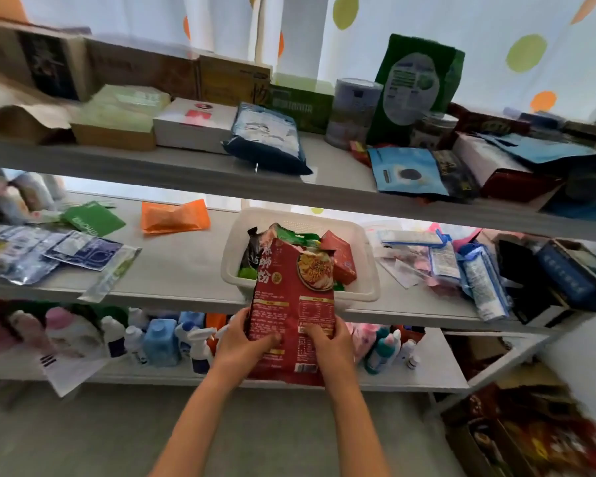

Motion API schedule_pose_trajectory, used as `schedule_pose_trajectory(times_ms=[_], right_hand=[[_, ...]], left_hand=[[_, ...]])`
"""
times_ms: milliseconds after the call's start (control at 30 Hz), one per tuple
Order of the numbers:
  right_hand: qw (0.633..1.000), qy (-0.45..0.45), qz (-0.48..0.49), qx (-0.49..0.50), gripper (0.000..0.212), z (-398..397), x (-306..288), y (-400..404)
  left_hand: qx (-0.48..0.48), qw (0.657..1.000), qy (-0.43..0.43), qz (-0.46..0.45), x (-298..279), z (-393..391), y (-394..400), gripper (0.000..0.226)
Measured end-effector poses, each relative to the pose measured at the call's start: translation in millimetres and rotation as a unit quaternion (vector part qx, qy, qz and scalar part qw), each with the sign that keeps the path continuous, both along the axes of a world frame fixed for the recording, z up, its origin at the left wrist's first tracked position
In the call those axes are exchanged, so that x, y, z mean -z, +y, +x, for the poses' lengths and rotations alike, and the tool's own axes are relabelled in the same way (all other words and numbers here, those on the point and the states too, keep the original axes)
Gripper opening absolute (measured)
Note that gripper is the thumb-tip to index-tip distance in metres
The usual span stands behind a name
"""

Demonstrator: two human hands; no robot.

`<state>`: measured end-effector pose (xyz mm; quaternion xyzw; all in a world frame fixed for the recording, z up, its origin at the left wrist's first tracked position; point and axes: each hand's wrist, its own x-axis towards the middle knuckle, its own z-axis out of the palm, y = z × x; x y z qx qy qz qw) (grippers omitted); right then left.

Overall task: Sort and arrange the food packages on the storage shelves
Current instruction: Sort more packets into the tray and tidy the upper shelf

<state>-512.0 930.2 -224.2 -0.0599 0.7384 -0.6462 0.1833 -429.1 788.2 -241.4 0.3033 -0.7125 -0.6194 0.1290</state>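
At the lower centre of the frame, a person's left hand (246, 342) and right hand (327, 342) grip a red noodle packet (291, 304) by its lower half, fingers (272, 339) curled over its printed back and thumbs seemingly behind, so the label faces up for reading. The packet stands nearly upright in front of the middle shelf (172, 270), its top edge overlapping the white basket (365, 266), which already holds a red box (339, 258) and green and dark pouches; the two-handed hold probably steadies the floppy packet as it goes into or comes out of that basket, though which cannot be told. To the left on the same shelf lie an orange pouch (174, 216), a green sachet (92, 218) and silver-blue sachets (83, 251), loose and unsorted. Boxes, a tin (353, 111) and a tall green bag (417, 87) crowd the top shelf (172, 172); spray bottles (200, 346) line the bottom shelf.
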Motion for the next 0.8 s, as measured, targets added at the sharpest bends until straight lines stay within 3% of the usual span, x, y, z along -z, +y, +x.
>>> schedule_pose_trajectory(times_ms=[233,400,633,800], right_hand=[[1.000,-0.014,0.005,0.000,0.024,-28.5,3.6,-42.4],[0.999,-0.008,0.019,-0.038,0.028,-70.8,0.9,-66.7],[0.994,0.015,0.065,-0.087,0.018,-129.0,-2.3,-108.9],[0.985,0.050,0.123,-0.108,0.027,-166.3,6.0,-136.8]], left_hand=[[0.036,0.999,0.023,-0.001,-2.8,-15.2,-38.3,0.088],[0.044,0.988,0.004,-0.148,-7.0,-42.2,-52.6,0.101],[0.062,0.983,0.019,-0.175,-16.3,-93.2,-88.5,0.080],[0.108,0.970,-0.016,-0.217,-6.1,-128.8,-121.9,0.084]])
